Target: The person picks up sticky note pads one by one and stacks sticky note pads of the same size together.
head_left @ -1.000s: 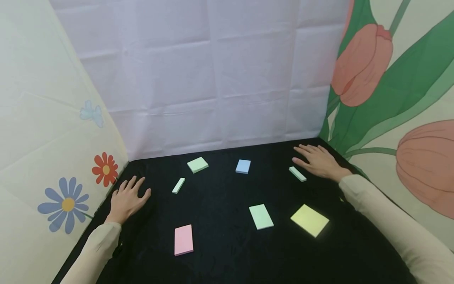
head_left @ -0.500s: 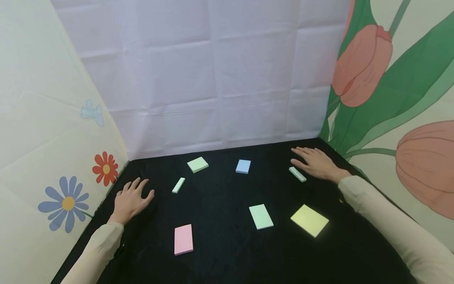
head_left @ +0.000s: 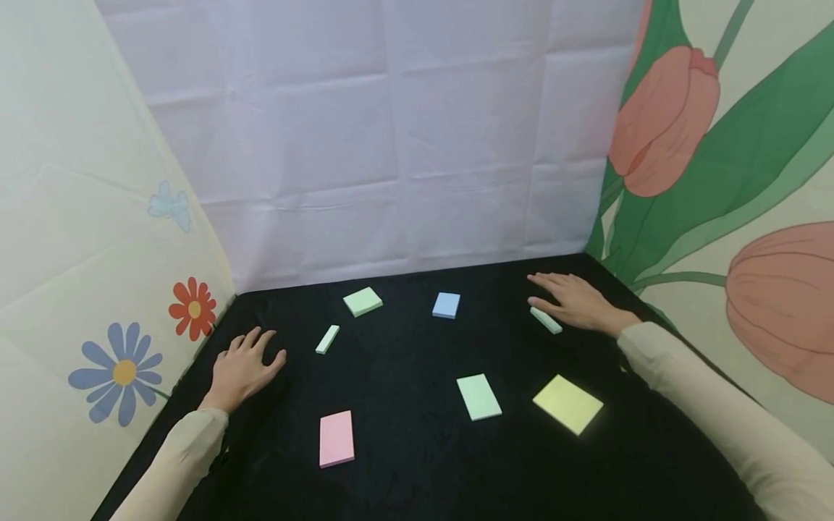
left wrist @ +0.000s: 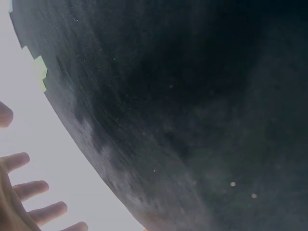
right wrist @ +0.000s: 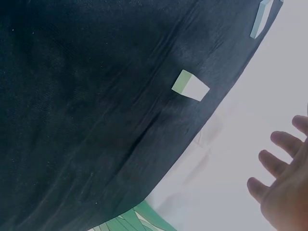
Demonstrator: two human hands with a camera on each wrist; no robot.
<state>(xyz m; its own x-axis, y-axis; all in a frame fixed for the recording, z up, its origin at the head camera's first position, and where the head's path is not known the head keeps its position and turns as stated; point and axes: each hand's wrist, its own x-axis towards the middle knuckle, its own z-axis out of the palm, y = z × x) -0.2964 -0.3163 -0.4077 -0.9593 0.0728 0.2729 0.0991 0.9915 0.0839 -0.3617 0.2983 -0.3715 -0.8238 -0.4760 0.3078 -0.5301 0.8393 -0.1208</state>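
My left hand (head_left: 241, 367) is spread with nothing in it, over the left side of the black cloth (head_left: 404, 362). Nearest to it lies a narrow pale green sticky-note pad (head_left: 328, 339). On the right, my right hand (head_left: 576, 300) holds nothing, fingers extended, its thumb just over a second narrow pale green pad (head_left: 546, 321) and overlapping its far end in the head view. The right wrist view shows this narrow pad (right wrist: 190, 85) lying apart from the fingers (right wrist: 274, 163). In the left wrist view the fingers (left wrist: 31, 190) are also stretched out.
Between the hands lie a green pad (head_left: 363, 302) and a blue pad (head_left: 446, 305) at the back. Closer are a pink pad (head_left: 337, 439), a mint green pad (head_left: 478, 397) and a yellow pad (head_left: 569, 404). White cloth (head_left: 391, 145) hangs behind; floral-printed walls stand at both sides.
My left hand has shifted slightly to the right. The right hand has drifted a little left and nearer, now covering the end of the narrow pad. The pads have stayed put.
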